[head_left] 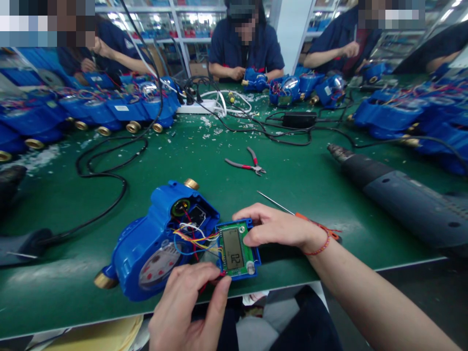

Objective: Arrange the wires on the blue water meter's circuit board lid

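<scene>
A blue water meter (141,243) with brass fittings lies near the bench's front edge, its electronics compartment uncovered. Several coloured wires (193,237) run from it to a green circuit board (248,253) with an LCD, seated in a small blue housing. My right hand (274,229) grips the housing's far right side, thumb on the board and fingers behind its edge. At the near left corner of the board, my left hand (190,302) pinches thin red wires (222,274) between thumb and fingers. Part of these wires is hidden by the fingers.
Grey-and-red cutting pliers (252,165) and a screwdriver (274,202) lie beyond my hands. A heat gun (398,195) rests at right. Blue meters (120,109) line both sides. Cables and a white power strip (197,106) lie among scraps. Co-workers (246,48) sit opposite.
</scene>
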Action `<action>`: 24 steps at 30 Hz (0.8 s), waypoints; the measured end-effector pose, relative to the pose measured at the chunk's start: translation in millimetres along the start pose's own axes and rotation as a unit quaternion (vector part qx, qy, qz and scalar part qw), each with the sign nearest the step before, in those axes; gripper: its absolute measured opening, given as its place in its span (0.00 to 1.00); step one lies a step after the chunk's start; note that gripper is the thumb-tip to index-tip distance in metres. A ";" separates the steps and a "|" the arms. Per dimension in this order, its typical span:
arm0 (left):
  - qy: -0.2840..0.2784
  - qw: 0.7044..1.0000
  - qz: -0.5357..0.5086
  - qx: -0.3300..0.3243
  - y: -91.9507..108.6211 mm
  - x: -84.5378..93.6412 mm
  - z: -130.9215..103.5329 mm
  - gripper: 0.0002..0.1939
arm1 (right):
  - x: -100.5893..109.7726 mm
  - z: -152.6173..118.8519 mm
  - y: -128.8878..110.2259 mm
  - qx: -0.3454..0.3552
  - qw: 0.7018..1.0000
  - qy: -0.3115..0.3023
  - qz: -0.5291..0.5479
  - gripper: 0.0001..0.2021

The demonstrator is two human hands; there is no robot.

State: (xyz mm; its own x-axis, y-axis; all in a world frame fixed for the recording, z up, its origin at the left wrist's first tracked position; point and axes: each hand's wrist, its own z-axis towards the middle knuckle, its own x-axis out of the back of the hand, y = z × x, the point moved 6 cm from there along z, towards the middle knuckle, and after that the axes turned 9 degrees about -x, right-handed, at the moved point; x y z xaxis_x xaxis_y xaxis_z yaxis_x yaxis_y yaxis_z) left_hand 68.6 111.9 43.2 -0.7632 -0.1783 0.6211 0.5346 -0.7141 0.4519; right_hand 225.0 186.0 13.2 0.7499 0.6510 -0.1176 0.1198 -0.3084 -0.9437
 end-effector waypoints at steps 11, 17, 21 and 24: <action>-0.094 0.995 0.013 0.035 2.0 -1.2 13.1 0.06 | -2.8 1.6 0.3 0.000 0.999 -0.002 0.046 0.07; -0.062 0.997 0.004 -0.035 6.6 4.8 11.0 0.13 | 0.0 3.7 5.1 0.005 0.992 0.015 0.126 0.12; -0.090 0.993 0.014 -0.081 6.8 2.9 8.6 0.16 | -0.4 6.2 9.4 -0.008 0.982 0.016 0.186 0.12; -0.096 0.991 0.023 -0.090 4.7 1.8 9.7 0.16 | -1.1 7.5 11.5 -0.011 0.976 0.014 0.216 0.11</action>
State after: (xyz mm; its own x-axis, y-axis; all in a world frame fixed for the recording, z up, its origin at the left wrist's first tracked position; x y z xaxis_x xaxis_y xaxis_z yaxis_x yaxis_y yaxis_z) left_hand 73.2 114.8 52.6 -0.6465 -0.0935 0.7572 0.4810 -0.8203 0.3094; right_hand 220.8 187.0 0.2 0.7515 0.4370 -0.4942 -0.1978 -0.5653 -0.8008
